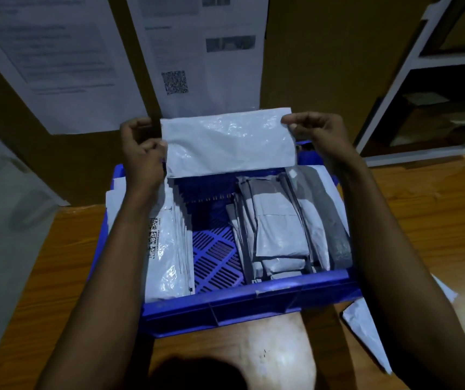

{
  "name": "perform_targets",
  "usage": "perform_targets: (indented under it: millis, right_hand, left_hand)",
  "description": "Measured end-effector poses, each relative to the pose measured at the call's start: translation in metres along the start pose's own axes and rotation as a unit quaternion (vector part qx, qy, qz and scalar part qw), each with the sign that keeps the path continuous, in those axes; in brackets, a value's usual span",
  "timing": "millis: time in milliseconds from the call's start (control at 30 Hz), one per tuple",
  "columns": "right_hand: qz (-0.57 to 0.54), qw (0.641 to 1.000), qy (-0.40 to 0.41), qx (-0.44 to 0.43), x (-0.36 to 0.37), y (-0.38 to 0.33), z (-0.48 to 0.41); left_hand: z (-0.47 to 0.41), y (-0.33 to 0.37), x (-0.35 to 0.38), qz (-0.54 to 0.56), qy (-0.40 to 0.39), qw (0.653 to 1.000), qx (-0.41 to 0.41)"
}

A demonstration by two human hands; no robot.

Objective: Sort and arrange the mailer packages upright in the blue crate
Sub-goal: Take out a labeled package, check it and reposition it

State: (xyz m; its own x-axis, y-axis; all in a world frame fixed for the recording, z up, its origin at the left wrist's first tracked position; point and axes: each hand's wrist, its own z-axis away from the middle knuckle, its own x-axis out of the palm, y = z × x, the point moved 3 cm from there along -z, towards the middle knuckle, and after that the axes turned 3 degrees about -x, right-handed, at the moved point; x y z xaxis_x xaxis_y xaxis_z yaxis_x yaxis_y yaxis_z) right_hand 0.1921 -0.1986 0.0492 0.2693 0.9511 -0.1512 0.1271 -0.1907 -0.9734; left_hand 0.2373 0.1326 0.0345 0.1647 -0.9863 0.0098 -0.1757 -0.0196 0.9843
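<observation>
No readable text anywhere. Only blurred print and a square code on the far wall papers (197,52), and a smeared code label on the left mailer (163,249).
</observation>
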Motion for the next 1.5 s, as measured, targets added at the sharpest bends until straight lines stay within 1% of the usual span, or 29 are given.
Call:
perform_targets:
  millis: [67,133,200,300,467,567,667,767,867,1000,1067,1200,1267,1333,1400,1500]
  right_hand:
    - [-0.017,1.0,0.011,0.007,-0.002,0.0,-0.001]
    - [-0.025,0.999,0.02,0.01,-0.005,0.0,-0.002]
    - [-0.038,0.999,0.007,0.009,-0.004,0.0,-0.003]
    - [-0.071,0.997,-0.026,-0.004,-0.003,0.001,-0.003]
    - [-0.088,0.995,-0.05,-0.026,-0.008,0.006,-0.002]
    - [-0.076,0.996,-0.037,-0.025,-0.007,0.009,-0.003]
    - [-0.043,0.998,-0.033,-0.02,-0.006,0.011,-0.004]
    - [-0.019,0.999,-0.035,-0.013,-0.005,0.011,-0.003]
    - [-0.006,0.999,-0.051,-0.006,-0.007,0.011,-0.001]
    - [0.012,0.993,-0.105,0.045,-0.003,0.015,-0.003]
    - [0.013,0.988,-0.141,0.065,0.001,0.017,-0.002]
    - [-0.049,0.98,-0.178,0.068,0.008,0.015,0.0]
    - [-0.091,0.978,-0.178,0.057,0.012,0.011,0.002]
    - [-0.117,0.977,-0.172,0.053,0.016,0.006,0.004]
    - [-0.098,0.978,-0.179,0.049,0.019,0.002,0.006]
    - [-0.054,0.971,-0.226,0.051,0.03,-0.003,0.014]
  left_hand:
    - [0.0,-0.003,-0.001,0.019,-0.01,1.0,-0.022]
    - [-0.001,-0.006,-0.004,0.028,-0.028,0.999,-0.026]
    - [0.002,-0.007,-0.007,0.053,-0.043,0.998,-0.014]
    - [0.009,0.0,-0.01,0.086,-0.061,0.994,0.036]
    - [0.006,-0.001,-0.017,0.041,-0.1,0.992,0.068]
    - [0.002,-0.005,-0.019,0.009,-0.097,0.992,0.084]
    - [-0.001,-0.004,-0.02,-0.021,-0.076,0.992,0.101]
    - [-0.001,-0.001,-0.019,-0.005,-0.058,0.995,0.08]
    - [0.0,-0.001,-0.018,0.003,-0.071,0.995,0.066]
    - [0.003,-0.003,-0.013,0.078,-0.061,0.995,-0.005]
    - [0.003,-0.004,-0.011,0.101,-0.046,0.994,-0.026]
    - [0.002,-0.005,-0.012,0.127,-0.026,0.991,-0.037]
    - [0.003,-0.005,-0.013,0.137,-0.025,0.989,-0.043]
    - [0.003,-0.006,-0.011,0.136,-0.043,0.989,-0.041]
    - [0.004,-0.005,-0.008,0.128,-0.066,0.989,-0.04]
    - [0.006,-0.003,-0.002,0.114,-0.081,0.99,-0.033]
